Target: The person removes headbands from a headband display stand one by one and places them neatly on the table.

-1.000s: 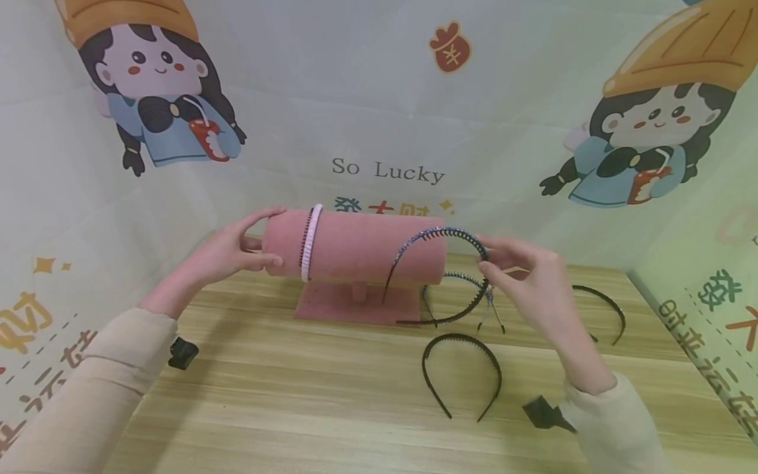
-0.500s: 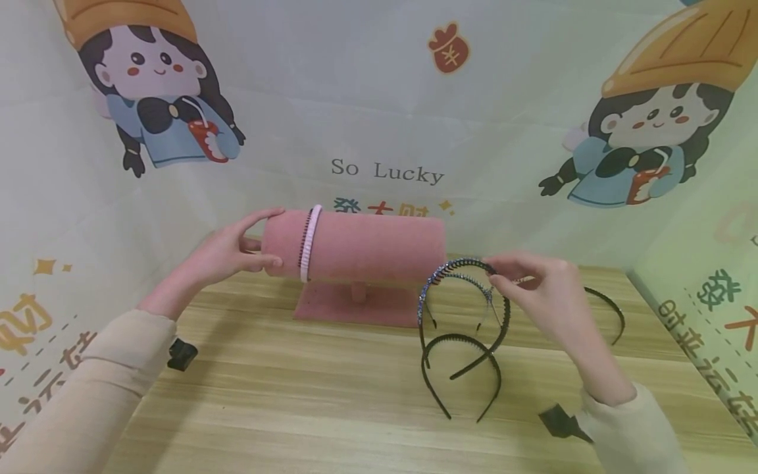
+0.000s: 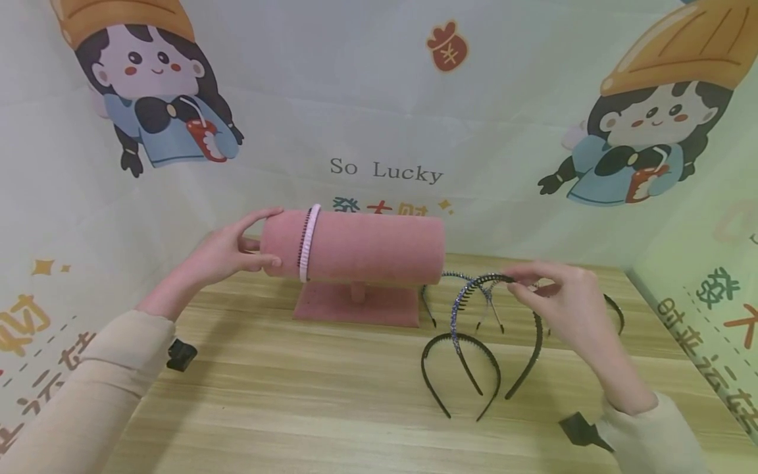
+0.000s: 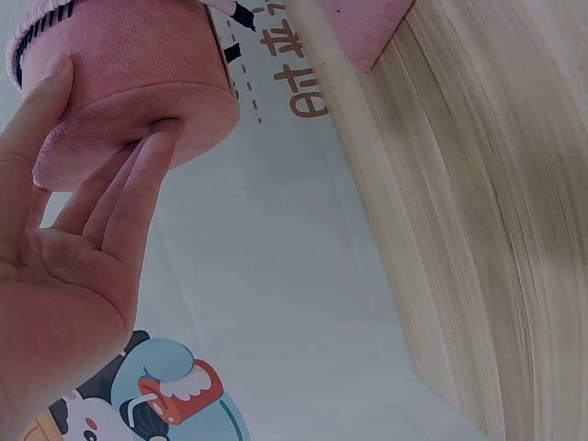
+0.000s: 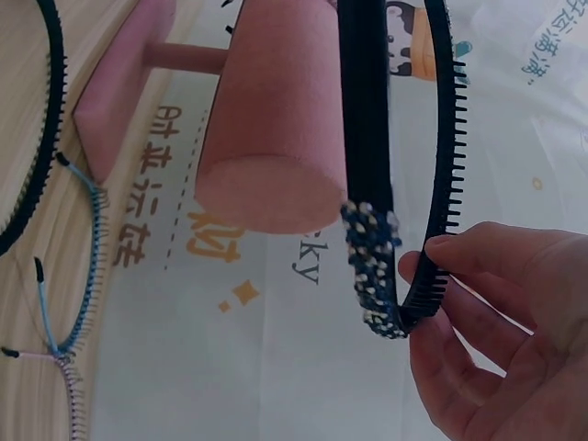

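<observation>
My left hand (image 3: pixel 224 255) grips the left end of a pink plush roll on a headband display stand (image 3: pixel 379 247). In the left wrist view its thumb lies on the roll's side, with some fingertips in the hollow of the end face. A pale pink headband (image 3: pixel 308 243) with dark teeth sits around the roll near that hand. My right hand (image 3: pixel 565 299) pinches a black toothed headband set with blue rhinestones (image 5: pixel 372 266) between thumb and fingers. It is held right of the stand, tips downward, apart from the roll.
On the wooden table (image 3: pixel 296 395) lies a plain black headband (image 3: pixel 460 337) in front of the held one. Thinner headbands (image 5: pixel 92 266) with blue and pale beads lie behind. Another dark headband (image 3: pixel 617 313) is partly hidden by my right hand. Printed cloth (image 3: pixel 379 99) surrounds the table.
My right hand has moved right and down with the rhinestone headband, away from the roll's right end, and the headband has turned tips downward. My left hand stays on the roll.
</observation>
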`<move>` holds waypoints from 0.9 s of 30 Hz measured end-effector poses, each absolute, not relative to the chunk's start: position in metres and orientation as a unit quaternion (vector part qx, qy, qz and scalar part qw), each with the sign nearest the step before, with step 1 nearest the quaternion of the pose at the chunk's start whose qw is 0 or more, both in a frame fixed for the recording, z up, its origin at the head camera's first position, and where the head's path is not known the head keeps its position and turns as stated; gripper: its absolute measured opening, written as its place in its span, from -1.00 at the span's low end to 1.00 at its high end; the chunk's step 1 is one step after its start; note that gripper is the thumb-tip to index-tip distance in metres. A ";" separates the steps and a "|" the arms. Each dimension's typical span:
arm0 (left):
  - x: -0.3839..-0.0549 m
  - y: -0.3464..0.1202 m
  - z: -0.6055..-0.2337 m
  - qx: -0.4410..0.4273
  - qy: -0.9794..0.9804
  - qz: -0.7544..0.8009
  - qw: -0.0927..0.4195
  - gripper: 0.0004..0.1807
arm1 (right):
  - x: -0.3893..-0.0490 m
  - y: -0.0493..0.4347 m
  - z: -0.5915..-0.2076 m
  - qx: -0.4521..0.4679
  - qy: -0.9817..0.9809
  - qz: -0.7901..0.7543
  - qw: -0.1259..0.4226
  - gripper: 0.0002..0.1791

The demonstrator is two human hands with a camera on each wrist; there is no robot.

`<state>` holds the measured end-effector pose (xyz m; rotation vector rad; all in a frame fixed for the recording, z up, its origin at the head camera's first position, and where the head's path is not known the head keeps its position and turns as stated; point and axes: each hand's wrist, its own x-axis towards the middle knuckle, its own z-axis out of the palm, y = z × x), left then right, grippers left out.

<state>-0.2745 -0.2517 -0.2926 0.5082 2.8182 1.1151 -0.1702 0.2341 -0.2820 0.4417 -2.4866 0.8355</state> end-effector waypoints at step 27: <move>-0.275 -0.252 -0.293 0.166 0.918 0.358 0.035 0.00 | -0.180 0.279 -0.306 0.151 -0.919 0.262 0.251 -0.79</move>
